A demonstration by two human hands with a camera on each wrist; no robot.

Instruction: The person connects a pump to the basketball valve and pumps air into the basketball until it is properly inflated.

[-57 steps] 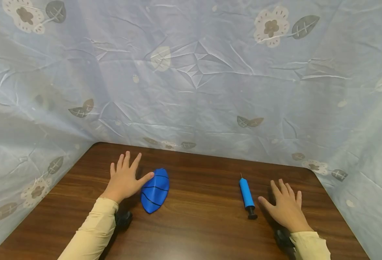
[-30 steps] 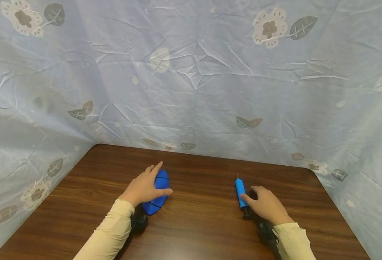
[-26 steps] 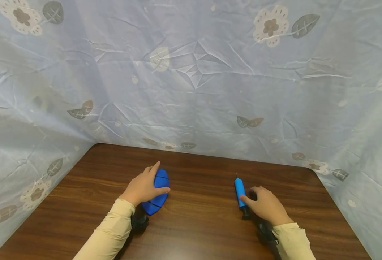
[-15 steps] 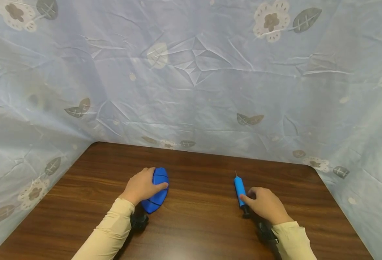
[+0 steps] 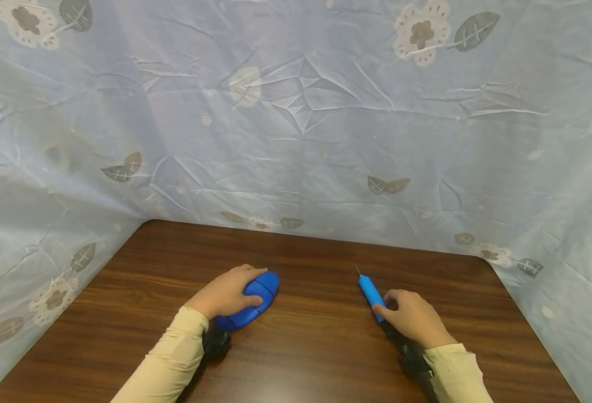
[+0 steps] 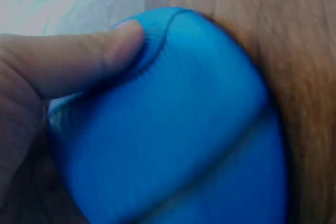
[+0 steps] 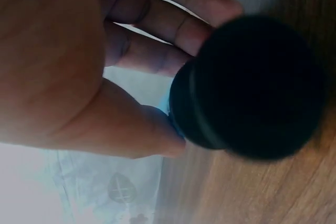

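My left hand grips a deflated blue ball with black seam lines, at the left middle of the table. In the left wrist view the thumb presses on the upper part of the ball, while the other fingers are hidden behind it. On the right side, my right hand holds a small blue ball pump between thumb and fingers. A thin needle sticks out of its far end, tilted to the left. The right wrist view shows the pump's black handle end close up, with the thumb and fingertips meeting the barrel behind it.
The brown wood-grain table has rounded far corners. A pale floral cloth hangs behind it and along both sides. Black wrist cameras sit under both wrists.
Both hands came inward from spread positions and took hold of the ball and the pump. In the last half second the ball has turned rightward, and the pump's needle end has swung left.
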